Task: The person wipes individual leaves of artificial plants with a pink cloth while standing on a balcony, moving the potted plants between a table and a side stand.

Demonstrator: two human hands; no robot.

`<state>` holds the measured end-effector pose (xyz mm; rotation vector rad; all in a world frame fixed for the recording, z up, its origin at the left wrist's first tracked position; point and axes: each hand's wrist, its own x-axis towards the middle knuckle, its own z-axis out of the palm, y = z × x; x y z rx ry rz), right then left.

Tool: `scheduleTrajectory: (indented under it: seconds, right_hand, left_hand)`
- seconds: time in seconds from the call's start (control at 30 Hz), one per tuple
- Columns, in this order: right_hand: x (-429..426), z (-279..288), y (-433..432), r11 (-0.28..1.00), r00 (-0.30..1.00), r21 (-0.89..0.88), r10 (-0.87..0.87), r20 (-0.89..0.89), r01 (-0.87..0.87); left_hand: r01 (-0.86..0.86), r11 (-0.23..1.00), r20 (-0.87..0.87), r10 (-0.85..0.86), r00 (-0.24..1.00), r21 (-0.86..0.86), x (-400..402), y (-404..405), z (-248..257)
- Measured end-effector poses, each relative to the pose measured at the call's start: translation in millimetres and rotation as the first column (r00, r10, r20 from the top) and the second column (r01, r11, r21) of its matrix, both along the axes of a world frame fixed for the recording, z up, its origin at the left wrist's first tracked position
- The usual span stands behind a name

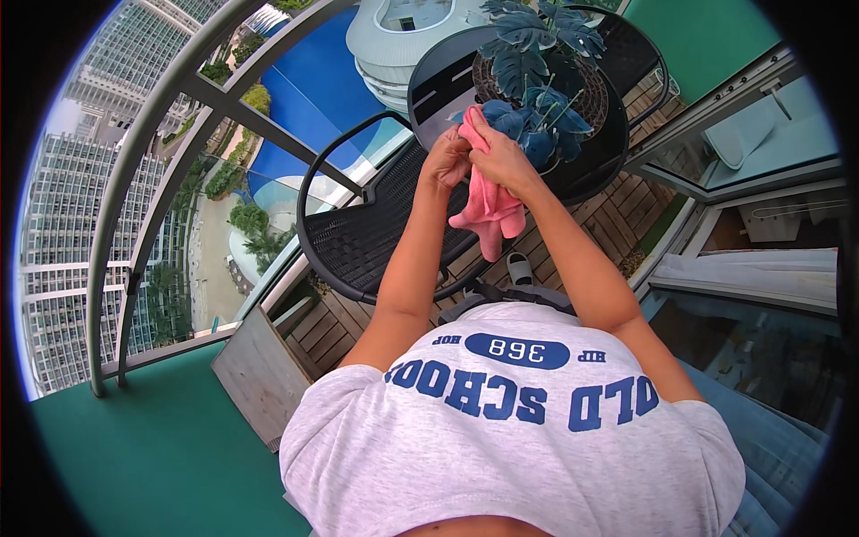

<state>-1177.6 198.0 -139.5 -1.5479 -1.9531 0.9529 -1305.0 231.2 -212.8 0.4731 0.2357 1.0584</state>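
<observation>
A pink cloth (pixel 493 205) is bunched between my hands, its loose end hanging down. My right hand (pixel 504 161) grips it from the right, with a fold standing up past the fingers. On the other side, my left hand (pixel 446 160) pinches the cloth's edge with bent fingers. Right behind them is a potted plant with broad, split, dark blue-green leaves (pixel 527 67). A low leaf (pixel 500 117) of it touches or passes behind the cloth; whether the cloth wraps a leaf is hidden. The plant's woven basket pot (pixel 594 97) stands on a round black table (pixel 607 158).
A black woven armchair (pixel 362 231) stands left of the table, beside the balcony railing (pixel 218 94). A grey board (pixel 262 372) leans at the lower left. Glass door frames (pixel 728 191) border the right side. Wooden deck tiles (pixel 604 215) cover the floor.
</observation>
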Motion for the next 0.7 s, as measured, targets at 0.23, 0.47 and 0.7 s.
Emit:
scheduleTrajectory:
  seconds: [0.23,0.47,0.7]
  right_hand:
    - [-7.4,-0.5,6.0,0.979,0.979,-0.087,-0.176,0.105,0.186]
    - [-6.1,-2.7,5.7,1.000,0.997,0.017,0.006,0.083,-0.008]
    - [-2.6,11.3,28.2,0.964,0.970,-0.104,-0.241,0.042,0.244]
  left_hand:
    - [-0.122,0.992,-0.263,0.127,0.956,0.039,1.1,-8.2,1.0]
    - [-0.097,0.995,-0.138,0.101,0.985,0.036,-1.7,-7.9,4.8]
    - [-0.045,0.996,-0.296,0.064,0.953,0.071,-3.8,-7.6,5.0]
